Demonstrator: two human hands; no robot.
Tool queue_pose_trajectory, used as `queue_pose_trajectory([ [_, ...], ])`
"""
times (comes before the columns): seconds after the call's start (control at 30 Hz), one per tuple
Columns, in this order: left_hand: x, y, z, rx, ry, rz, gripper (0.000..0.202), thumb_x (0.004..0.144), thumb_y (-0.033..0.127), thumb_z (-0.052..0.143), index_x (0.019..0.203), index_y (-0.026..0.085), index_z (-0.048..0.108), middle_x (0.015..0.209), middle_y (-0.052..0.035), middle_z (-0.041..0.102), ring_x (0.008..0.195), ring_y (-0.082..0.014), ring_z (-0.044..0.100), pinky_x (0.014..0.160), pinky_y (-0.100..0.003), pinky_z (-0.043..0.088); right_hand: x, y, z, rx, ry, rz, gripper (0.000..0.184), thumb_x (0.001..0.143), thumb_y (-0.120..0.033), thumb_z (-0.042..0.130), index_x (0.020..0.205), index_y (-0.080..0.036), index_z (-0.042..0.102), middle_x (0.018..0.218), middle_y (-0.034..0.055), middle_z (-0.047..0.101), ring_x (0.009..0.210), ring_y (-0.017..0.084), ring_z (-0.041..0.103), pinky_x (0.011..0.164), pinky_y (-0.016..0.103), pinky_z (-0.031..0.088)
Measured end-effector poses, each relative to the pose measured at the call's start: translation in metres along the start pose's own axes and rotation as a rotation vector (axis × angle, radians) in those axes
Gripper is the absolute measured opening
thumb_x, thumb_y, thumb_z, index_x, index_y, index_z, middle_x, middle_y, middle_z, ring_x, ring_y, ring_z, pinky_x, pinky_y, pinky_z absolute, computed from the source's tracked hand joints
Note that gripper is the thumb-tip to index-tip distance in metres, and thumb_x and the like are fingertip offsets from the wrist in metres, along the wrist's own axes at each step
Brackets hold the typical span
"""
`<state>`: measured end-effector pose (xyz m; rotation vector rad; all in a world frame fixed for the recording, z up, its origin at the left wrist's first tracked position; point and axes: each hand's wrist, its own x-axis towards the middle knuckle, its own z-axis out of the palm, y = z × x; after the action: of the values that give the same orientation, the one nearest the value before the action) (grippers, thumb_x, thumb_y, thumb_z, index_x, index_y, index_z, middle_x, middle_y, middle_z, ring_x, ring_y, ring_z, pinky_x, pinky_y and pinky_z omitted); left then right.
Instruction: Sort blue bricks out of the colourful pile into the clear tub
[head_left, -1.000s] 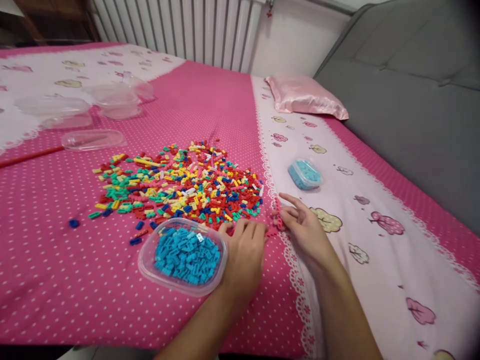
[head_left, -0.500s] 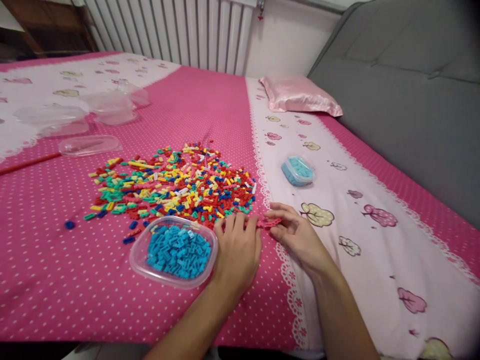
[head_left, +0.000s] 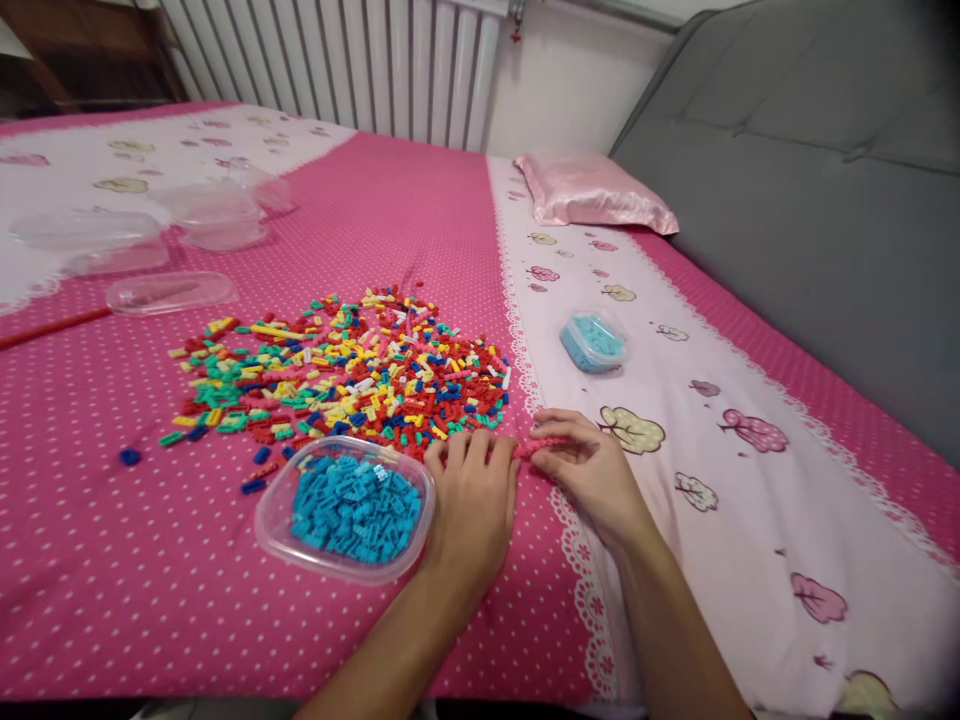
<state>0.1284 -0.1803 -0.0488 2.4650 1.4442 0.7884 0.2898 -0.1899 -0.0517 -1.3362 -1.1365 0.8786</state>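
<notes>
A heap of small coloured bricks [head_left: 345,370] lies on the pink dotted bedspread [head_left: 150,560]. In front of it stands a clear tub [head_left: 270,520] full of blue bricks. My left hand [head_left: 472,500] rests palm down beside the tub, its fingers curled at the near edge of the heap. My right hand [head_left: 585,465] is closed in a pinch on a strip of pink bricks [head_left: 534,447] between the two hands, and the left fingertips touch the strip's other end.
A small lidded tub of light blue bricks [head_left: 592,342] sits on the pale strip to the right. Several clear empty tubs and lids [head_left: 172,215] lie at the back left. A pink pillow [head_left: 592,190], grey headboard [head_left: 810,200] and radiator [head_left: 337,60] border the bed.
My right hand closed from spread fingers onto the pink brick strip and drew left toward my left hand. The view shifted slightly, and the left hand stayed by the tub.
</notes>
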Motion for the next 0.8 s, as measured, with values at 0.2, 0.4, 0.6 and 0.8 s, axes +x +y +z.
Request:
queue_pose_trajectory([
  [0.2, 0.0, -0.0002, -0.0015, 0.017, 0.024, -0.005, 0.017, 0.102, 0.028, 0.048, 0.108, 0.026, 0.064, 0.105, -0.0019, 0.069, 0.1, -0.0262, 0.054, 0.088, -0.046, 0.03, -0.0018, -0.0022, 0.0013, -0.075, -0.01, 0.091, 0.019, 0.081, -0.037, 0.077, 0.092, -0.022, 0.079, 0.085, 0.0043, 0.074, 0.072, 0.015, 0.065, 0.069, 0.029, 0.054],
  [0.4, 0.0, -0.0003, -0.003, 0.024, 0.029, -0.008, 0.02, 0.102, 0.028, 0.046, 0.105, 0.024, 0.065, 0.104, -0.003, 0.068, 0.098, -0.0269, 0.055, 0.087, -0.048, 0.03, -0.0028, -0.006, 0.0002, -0.189, -0.021, 0.032, 0.019, 0.085, -0.037, 0.071, 0.089, -0.02, 0.077, 0.085, 0.0052, 0.076, 0.073, 0.017, 0.064, 0.065, 0.028, 0.049],
  [0.6, 0.0005, 0.0012, -0.0037, 0.027, 0.036, -0.003, 0.019, 0.101, 0.027, 0.047, 0.103, 0.023, 0.065, 0.104, -0.0044, 0.068, 0.099, -0.0273, 0.055, 0.088, -0.049, 0.03, -0.0028, -0.0088, 0.0, -0.256, -0.048, 0.003, 0.017, 0.087, -0.034, 0.067, 0.087, -0.019, 0.075, 0.089, 0.0063, 0.076, 0.078, 0.019, 0.065, 0.072, 0.031, 0.051],
  [0.8, -0.0005, -0.0002, -0.0032, 0.035, 0.037, 0.006, 0.018, 0.101, 0.027, 0.047, 0.101, 0.024, 0.065, 0.104, -0.0036, 0.068, 0.099, -0.027, 0.055, 0.088, -0.049, 0.03, -0.0012, -0.0093, -0.0005, -0.304, -0.092, -0.005, 0.015, 0.086, -0.031, 0.066, 0.083, -0.019, 0.074, 0.086, 0.0053, 0.074, 0.081, 0.019, 0.067, 0.076, 0.031, 0.052],
])
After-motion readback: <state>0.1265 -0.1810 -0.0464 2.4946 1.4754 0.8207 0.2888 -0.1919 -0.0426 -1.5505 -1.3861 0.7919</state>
